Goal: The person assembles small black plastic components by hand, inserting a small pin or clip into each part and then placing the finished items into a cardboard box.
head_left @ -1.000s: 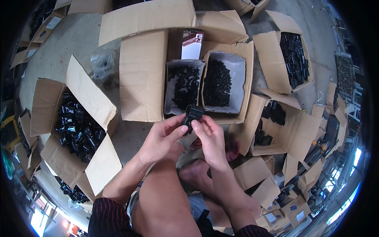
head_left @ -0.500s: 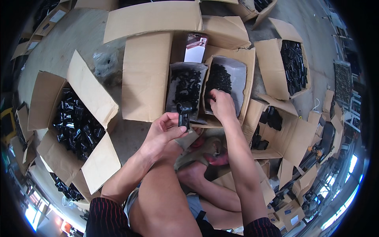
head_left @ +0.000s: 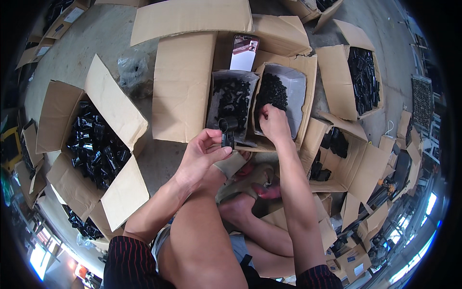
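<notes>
Pinched between the thumb and fingers of my left hand (head_left: 204,151) is a black plastic part with a ring-shaped top (head_left: 228,130), held upright in front of the grey trays. My right hand (head_left: 274,123) reaches into the right grey tray (head_left: 294,86), its fingertips pressed together at the near edge of a heap of small black pieces (head_left: 273,91). What those fingertips hold, if anything, is hidden. Beside it, the left grey tray (head_left: 217,74) contains more loose small black pieces (head_left: 232,98). Both trays rest in an open cardboard box (head_left: 308,96).
A phone (head_left: 244,53) with a lit screen leans behind the trays. On the left, an open carton (head_left: 60,113) is full of glossy black parts; another carton (head_left: 332,72) of black parts stands far right. Nearer on the right, a carton (head_left: 358,164) holds dark pieces. Clear plastic bag (head_left: 132,72) on the floor.
The whole view has shifted slightly, with the boxes now a little higher and farther right. My left hand still holds the ringed part; my right hand remains at the right tray's small pieces.
</notes>
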`<state>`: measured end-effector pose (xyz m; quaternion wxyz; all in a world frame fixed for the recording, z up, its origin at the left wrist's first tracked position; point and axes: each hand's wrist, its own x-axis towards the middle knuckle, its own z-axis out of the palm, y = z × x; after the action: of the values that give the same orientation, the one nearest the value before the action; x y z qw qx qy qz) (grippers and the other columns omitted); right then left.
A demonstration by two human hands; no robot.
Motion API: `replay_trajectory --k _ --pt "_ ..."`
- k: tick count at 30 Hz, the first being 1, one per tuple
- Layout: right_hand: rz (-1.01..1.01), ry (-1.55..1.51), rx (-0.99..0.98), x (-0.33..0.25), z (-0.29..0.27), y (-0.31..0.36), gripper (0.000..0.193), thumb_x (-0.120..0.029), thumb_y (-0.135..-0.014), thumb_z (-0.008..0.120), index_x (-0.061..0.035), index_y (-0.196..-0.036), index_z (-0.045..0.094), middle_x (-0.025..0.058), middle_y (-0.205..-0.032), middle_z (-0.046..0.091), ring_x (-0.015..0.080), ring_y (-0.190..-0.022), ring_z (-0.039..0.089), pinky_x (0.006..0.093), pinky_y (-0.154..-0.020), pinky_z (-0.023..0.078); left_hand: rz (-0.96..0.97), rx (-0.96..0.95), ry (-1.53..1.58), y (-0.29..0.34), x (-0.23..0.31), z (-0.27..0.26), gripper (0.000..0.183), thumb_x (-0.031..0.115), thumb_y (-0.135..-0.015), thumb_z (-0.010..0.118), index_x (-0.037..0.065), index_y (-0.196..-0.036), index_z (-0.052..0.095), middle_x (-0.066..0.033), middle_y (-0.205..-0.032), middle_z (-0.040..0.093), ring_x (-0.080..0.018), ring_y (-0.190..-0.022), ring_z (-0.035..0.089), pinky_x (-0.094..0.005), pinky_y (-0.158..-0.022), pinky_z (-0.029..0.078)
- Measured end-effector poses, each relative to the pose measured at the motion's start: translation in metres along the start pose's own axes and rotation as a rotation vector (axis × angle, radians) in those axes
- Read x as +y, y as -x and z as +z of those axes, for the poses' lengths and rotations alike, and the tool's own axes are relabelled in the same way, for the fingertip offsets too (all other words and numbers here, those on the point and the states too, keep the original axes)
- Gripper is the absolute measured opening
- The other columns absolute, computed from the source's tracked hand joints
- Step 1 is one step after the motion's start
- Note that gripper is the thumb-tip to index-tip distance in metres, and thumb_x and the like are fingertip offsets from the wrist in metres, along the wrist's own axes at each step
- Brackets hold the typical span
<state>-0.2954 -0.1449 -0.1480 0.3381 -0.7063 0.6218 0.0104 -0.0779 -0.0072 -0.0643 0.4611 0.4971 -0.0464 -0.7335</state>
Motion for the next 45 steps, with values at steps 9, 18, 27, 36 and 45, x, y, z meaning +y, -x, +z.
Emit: replay_trajectory --k 9,18,27,36,45 --pt "-0.069 0.138 -0.036 -0.006 -0.007 0.01 0.018 -0.003 -0.084 0.063 0.0005 -0.1 0.07 0.0252 -0.096 0.071 0.0421 -0.098 0.068 0.0497 -0.086 0.053 -0.006 0.001 -0.034 0.002 0.003 0.004 0.031 -0.005 -0.091 0.07 0.007 -0.117 0.056 -0.0058 -0.112 0.064 -0.0121 -0.102 0.065 -0.0293 -0.093 0.055" --pt "0.123 0.017 -0.169 -0.007 -0.009 0.009 0.017 -0.004 -0.084 0.065 -0.0013 -0.1 0.071 0.0244 -0.1 0.072 0.0411 -0.102 0.068 0.0482 -0.09 0.053 0.019 0.018 -0.01 0.001 0.003 0.005 0.036 -0.005 -0.086 0.075 0.006 -0.116 0.058 -0.0048 -0.111 0.063 -0.0118 -0.098 0.064 -0.0272 -0.093 0.054" --pt "0.256 0.243 -0.298 -0.012 -0.017 0.001 0.018 -0.014 -0.082 0.074 -0.0106 -0.1 0.077 0.0196 -0.103 0.074 0.0376 -0.105 0.069 0.0465 -0.091 0.054 0.008 0.026 -0.005 0.002 0.006 0.002 0.034 -0.004 -0.085 0.077 0.007 -0.113 0.061 -0.0011 -0.106 0.064 -0.0094 -0.094 0.063 -0.0254 -0.088 0.053" --pt "0.131 0.116 -0.359 0.005 -0.028 0.004 0.015 -0.013 -0.083 0.074 -0.0044 -0.096 0.076 0.0182 -0.1 0.075 0.0323 -0.097 0.072 0.0416 -0.087 0.056 0.011 0.038 0.0 0.0 0.007 -0.003 0.039 -0.006 -0.084 0.077 0.004 -0.117 0.059 -0.0053 -0.111 0.064 -0.012 -0.099 0.065 -0.0269 -0.092 0.054" --pt "-0.103 -0.827 -0.082 -0.064 -0.049 0.084 0.018 -0.003 -0.092 0.069 -0.0009 -0.109 0.075 0.0057 -0.105 0.066 0.0127 -0.095 0.065 0.0258 -0.083 0.052 0.106 0.049 -0.027 -0.001 0.001 0.0 0.038 -0.006 -0.085 0.077 0.006 -0.116 0.06 -0.0023 -0.11 0.062 -0.011 -0.097 0.064 -0.0262 -0.089 0.053"
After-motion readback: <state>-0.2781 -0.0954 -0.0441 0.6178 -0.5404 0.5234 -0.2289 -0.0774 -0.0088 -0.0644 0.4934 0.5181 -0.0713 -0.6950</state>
